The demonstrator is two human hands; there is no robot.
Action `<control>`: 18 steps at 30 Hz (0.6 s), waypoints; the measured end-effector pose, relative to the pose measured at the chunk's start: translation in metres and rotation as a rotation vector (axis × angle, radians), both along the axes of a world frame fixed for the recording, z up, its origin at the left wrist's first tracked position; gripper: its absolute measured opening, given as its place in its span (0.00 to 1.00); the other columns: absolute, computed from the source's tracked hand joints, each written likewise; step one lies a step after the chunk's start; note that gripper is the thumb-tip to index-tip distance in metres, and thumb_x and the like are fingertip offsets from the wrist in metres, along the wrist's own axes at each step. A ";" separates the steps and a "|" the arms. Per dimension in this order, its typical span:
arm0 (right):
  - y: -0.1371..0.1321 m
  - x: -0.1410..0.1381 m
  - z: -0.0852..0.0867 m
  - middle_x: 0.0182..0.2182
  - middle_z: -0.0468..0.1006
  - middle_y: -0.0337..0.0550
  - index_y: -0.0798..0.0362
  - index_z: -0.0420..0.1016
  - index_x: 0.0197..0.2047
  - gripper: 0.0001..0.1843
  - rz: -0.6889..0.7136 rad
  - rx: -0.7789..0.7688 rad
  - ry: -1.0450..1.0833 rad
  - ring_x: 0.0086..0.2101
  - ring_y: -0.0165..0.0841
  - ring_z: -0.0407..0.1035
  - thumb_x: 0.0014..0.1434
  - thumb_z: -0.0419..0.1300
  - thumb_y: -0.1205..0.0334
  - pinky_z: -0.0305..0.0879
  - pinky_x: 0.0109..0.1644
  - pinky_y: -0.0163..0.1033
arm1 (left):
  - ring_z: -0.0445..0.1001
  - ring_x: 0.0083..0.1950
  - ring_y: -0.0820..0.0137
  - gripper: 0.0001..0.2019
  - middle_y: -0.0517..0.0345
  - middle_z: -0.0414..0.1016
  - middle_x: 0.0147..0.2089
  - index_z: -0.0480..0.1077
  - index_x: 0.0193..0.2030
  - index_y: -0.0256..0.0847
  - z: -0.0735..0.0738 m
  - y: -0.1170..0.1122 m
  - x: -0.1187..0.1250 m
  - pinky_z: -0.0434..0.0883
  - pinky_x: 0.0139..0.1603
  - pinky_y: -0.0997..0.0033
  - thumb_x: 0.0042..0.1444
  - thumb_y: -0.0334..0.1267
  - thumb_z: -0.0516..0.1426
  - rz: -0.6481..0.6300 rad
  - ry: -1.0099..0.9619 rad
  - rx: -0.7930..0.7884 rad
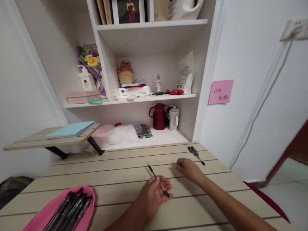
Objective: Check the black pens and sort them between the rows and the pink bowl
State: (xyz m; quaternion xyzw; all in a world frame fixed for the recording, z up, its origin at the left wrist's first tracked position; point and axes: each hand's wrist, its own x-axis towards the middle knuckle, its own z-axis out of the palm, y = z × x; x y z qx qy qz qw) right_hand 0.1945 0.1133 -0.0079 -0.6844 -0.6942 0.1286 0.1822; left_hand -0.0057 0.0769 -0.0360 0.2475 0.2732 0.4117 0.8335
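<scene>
A pen with a clear barrel and black ends lies slantwise across my left hand. The thumb presses on its barrel, the palm faces up, and the narrow tip points away from me. My right hand is curled closed just above the table, to the right of that pen. Its fingertips are turned away, so whatever it may hold is hidden. Beyond the right hand, a few black pens lie together on the table. At the lower left, a pink tray holds several dark pens.
The slatted wooden table backs onto white shelves. A raised stand at the left bears blue paper. A red jug and a cup stand on the lowest shelf. A pink note is on the wall.
</scene>
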 end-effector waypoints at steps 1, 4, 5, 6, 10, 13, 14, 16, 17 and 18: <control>0.013 0.014 0.007 0.32 0.77 0.50 0.57 0.73 0.32 0.13 -0.133 0.026 -0.150 0.33 0.34 0.70 0.56 0.51 0.59 0.59 0.33 0.33 | 0.71 0.41 0.64 0.09 0.51 0.72 0.38 0.66 0.37 0.39 0.001 0.000 -0.001 0.64 0.45 0.54 0.51 0.41 0.57 0.004 -0.015 -0.017; 0.047 0.048 0.017 0.41 0.73 0.59 0.61 0.72 0.39 0.13 -0.306 0.040 -0.359 0.38 0.39 0.71 0.58 0.49 0.64 0.62 0.37 0.37 | 0.71 0.39 0.65 0.09 0.53 0.72 0.36 0.66 0.38 0.40 0.003 -0.001 -0.003 0.64 0.44 0.55 0.52 0.41 0.56 0.006 -0.047 -0.040; 0.055 0.055 0.017 0.42 0.72 0.61 0.62 0.72 0.40 0.13 -0.320 0.039 -0.378 0.39 0.40 0.71 0.58 0.49 0.66 0.62 0.37 0.38 | 0.71 0.38 0.66 0.09 0.53 0.72 0.36 0.66 0.38 0.40 0.003 0.000 -0.002 0.64 0.44 0.57 0.52 0.41 0.56 0.003 -0.053 -0.041; 0.061 0.060 0.015 0.42 0.72 0.62 0.63 0.72 0.40 0.13 -0.323 0.039 -0.386 0.39 0.40 0.71 0.57 0.49 0.69 0.62 0.38 0.38 | 0.71 0.37 0.67 0.09 0.54 0.72 0.35 0.66 0.38 0.40 0.003 0.000 -0.002 0.64 0.43 0.58 0.52 0.42 0.56 -0.001 -0.057 -0.039; 0.074 0.062 0.002 0.40 0.74 0.60 0.62 0.71 0.41 0.14 -0.322 0.036 -0.435 0.40 0.39 0.71 0.55 0.48 0.76 0.63 0.40 0.37 | 0.71 0.36 0.68 0.10 0.55 0.72 0.34 0.66 0.38 0.41 0.002 0.000 0.000 0.64 0.41 0.60 0.53 0.42 0.56 -0.010 -0.052 -0.022; 0.079 0.057 -0.006 0.39 0.74 0.59 0.63 0.71 0.42 0.15 -0.313 0.035 -0.455 0.41 0.39 0.71 0.55 0.47 0.77 0.64 0.40 0.37 | 0.71 0.35 0.68 0.10 0.55 0.71 0.33 0.65 0.39 0.41 0.002 0.000 0.001 0.64 0.41 0.60 0.53 0.43 0.56 -0.011 -0.036 -0.019; 0.080 0.056 -0.007 0.39 0.74 0.59 0.63 0.70 0.43 0.15 -0.311 0.036 -0.459 0.41 0.39 0.71 0.55 0.47 0.76 0.64 0.40 0.37 | 0.71 0.35 0.68 0.10 0.55 0.71 0.33 0.65 0.39 0.41 0.002 0.000 0.002 0.63 0.41 0.60 0.53 0.43 0.56 -0.017 -0.033 -0.019; 0.082 0.054 -0.009 0.39 0.74 0.60 0.63 0.69 0.44 0.14 -0.313 0.036 -0.462 0.40 0.39 0.71 0.55 0.48 0.75 0.65 0.40 0.37 | 0.71 0.35 0.68 0.11 0.55 0.71 0.33 0.65 0.40 0.41 0.002 0.000 0.002 0.63 0.41 0.60 0.53 0.43 0.56 -0.025 -0.034 -0.011; 0.082 0.054 -0.010 0.40 0.74 0.61 0.63 0.69 0.44 0.14 -0.317 0.036 -0.461 0.40 0.39 0.71 0.55 0.49 0.75 0.65 0.39 0.38 | 0.71 0.35 0.68 0.11 0.55 0.71 0.33 0.65 0.40 0.41 0.002 0.001 0.002 0.63 0.41 0.60 0.53 0.43 0.55 -0.029 -0.035 -0.005; 0.083 0.054 -0.010 0.40 0.73 0.61 0.63 0.69 0.45 0.14 -0.321 0.036 -0.458 0.40 0.39 0.71 0.55 0.49 0.75 0.65 0.39 0.38 | 0.71 0.35 0.68 0.11 0.55 0.71 0.33 0.65 0.40 0.41 0.001 0.001 0.002 0.63 0.41 0.60 0.53 0.43 0.55 -0.031 -0.035 0.000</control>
